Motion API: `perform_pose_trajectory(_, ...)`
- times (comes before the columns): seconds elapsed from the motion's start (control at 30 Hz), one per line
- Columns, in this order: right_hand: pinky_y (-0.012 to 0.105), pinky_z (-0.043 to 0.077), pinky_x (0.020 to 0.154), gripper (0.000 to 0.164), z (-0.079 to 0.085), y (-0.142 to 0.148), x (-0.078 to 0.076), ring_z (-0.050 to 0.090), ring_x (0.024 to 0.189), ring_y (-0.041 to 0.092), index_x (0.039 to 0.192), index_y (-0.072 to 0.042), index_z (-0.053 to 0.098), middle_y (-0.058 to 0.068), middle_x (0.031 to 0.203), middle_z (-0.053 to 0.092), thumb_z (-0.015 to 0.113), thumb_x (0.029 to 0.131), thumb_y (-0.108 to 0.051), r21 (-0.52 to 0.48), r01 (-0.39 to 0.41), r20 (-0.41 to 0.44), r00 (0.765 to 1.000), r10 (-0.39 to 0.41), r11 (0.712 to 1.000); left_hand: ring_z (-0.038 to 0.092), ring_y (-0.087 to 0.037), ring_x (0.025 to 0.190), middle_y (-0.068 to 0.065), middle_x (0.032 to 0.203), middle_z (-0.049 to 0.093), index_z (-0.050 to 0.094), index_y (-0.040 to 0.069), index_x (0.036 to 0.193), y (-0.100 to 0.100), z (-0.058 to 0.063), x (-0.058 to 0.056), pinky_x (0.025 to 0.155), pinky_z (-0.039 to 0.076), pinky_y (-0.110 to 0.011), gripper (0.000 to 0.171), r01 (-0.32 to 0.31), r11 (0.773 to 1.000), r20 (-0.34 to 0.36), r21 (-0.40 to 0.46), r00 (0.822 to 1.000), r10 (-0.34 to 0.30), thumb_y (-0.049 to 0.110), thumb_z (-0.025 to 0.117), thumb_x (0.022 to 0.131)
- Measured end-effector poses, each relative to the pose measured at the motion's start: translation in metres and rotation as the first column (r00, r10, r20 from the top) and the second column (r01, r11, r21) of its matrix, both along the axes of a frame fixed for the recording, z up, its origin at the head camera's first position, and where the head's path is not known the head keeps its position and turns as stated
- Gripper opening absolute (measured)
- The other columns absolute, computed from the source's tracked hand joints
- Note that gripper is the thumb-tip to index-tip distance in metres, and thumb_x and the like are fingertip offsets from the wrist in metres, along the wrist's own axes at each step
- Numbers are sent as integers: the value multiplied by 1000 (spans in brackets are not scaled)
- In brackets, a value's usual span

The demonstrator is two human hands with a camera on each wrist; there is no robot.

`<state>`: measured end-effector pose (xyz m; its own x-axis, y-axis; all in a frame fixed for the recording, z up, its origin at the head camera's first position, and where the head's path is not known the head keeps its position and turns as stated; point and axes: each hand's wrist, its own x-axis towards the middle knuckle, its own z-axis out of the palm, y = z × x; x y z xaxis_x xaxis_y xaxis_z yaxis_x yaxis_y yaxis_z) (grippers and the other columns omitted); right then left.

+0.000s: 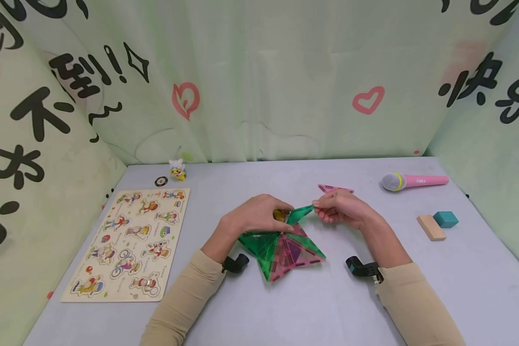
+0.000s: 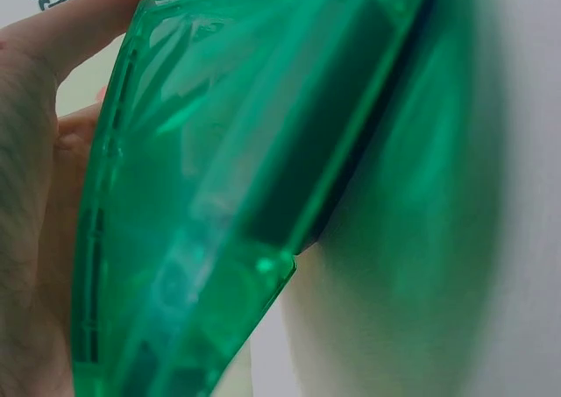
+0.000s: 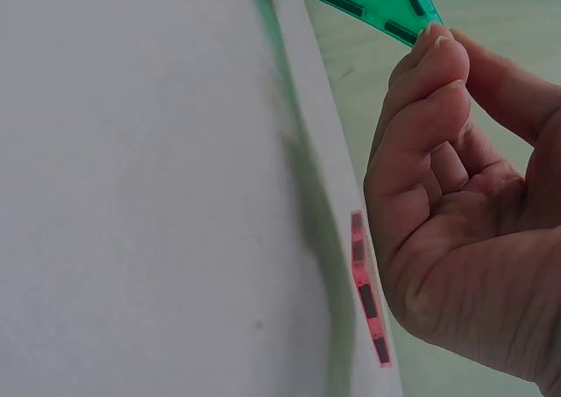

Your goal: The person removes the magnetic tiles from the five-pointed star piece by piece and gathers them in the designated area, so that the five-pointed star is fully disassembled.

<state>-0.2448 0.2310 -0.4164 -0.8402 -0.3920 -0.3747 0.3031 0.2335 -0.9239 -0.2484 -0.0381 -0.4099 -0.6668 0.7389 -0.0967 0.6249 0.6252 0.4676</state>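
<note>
A star-like build of translucent green and pink magnetic tiles (image 1: 285, 252) sits at the middle of the table. My left hand (image 1: 263, 214) grips its far side, fingers and thumb spread round it. Close up in the left wrist view, the build's green wall (image 2: 193, 152) hides part of that hand. The right hand (image 1: 343, 210) pinches the outer tip of a green tile (image 1: 302, 213) between thumb and fingertips; the tile's inner end meets the build. A small amber piece (image 1: 279, 215) shows beneath the left hand. Behind the right hand lies a pink tile (image 1: 328, 188), partly covered.
At left lies a picture puzzle board (image 1: 125, 247), with a small toy figure (image 1: 178, 169) and a black ring-shaped piece (image 1: 161, 181) beyond it. Toward the right are a pink microphone (image 1: 424, 181), a plain wooden block (image 1: 431, 228) and a teal block (image 1: 446, 219). A printed curtain (image 1: 277, 96) borders the table.
</note>
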Motion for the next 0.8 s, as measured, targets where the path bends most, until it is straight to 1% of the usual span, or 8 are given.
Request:
perform_pose_trajectory(0.13,20,50,57,25,4,6,-1,58,56,6,83,-1,69,-2,65,65,62,97,-19,9,22,-10,1000,-22,1000,54,-8,86,13,95,67,60,27,138,0,0,-1,75,46,-25,63,-6,1000,-2,-7,1000,6,62,66,86)
perform_pose_trajectory(0.2,20,50,58,25,7,10,0,58,57,6,83,-1,69,-3,66,65,62,97,-20,12,30,-13,999,-30,999,54,-8,85,12,90,65,61,26,137,0,0,-1,74,45,-25,62,-4,1000,-11,-7,1000,4,62,66,86)
perform_pose_trajectory(0.27,20,50,59,25,10,13,0,58,59,7,83,-2,70,-3,68,65,61,98,-21,12,37,-13,999,-36,999,54,-7,86,12,92,67,64,26,133,0,-1,-1,76,46,-25,59,2,1000,-24,-6,1000,-2,62,66,86)
perform_pose_trajectory(0.43,21,51,62,25,17,22,-1,59,62,7,85,-5,72,-3,70,66,58,99,-20,7,53,-31,998,-53,999,58,-5,92,12,108,71,73,24,117,0,-2,-2,85,50,-24,46,21,1000,-51,1,999,-21,59,66,88)
perform_pose_trajectory(0.5,21,52,63,24,19,26,-1,59,62,7,85,-6,73,-4,70,66,57,99,-18,-1,73,-48,996,-73,997,59,-5,93,11,109,72,74,24,114,1,-2,-2,86,50,-25,43,28,1000,-62,0,998,-28,58,66,88)
perform_pose_trajectory(0.67,20,54,64,21,22,33,-3,61,63,5,87,-6,73,-3,72,70,62,98,-20,-37,168,-75,983,-170,985,60,-5,97,10,112,73,75,24,113,2,-1,-1,92,50,-27,40,48,999,-88,-24,995,-50,55,65,90)
perform_pose_trajectory(0.73,20,55,65,20,22,37,-4,63,64,6,90,-4,72,-2,74,71,64,97,-21,-56,213,-87,972,-217,976,61,-5,99,10,113,73,75,24,113,3,-1,0,95,49,-28,38,57,998,-95,-29,994,-59,53,64,91)
perform_pose_trajectory(0.8,21,56,67,16,22,41,-5,65,67,7,91,-6,72,-2,77,72,66,96,-20,-80,264,-98,958,-271,961,61,-4,98,10,112,73,75,25,112,4,-2,-1,95,49,-29,36,65,997,-102,-30,992,-68,52,64,92)
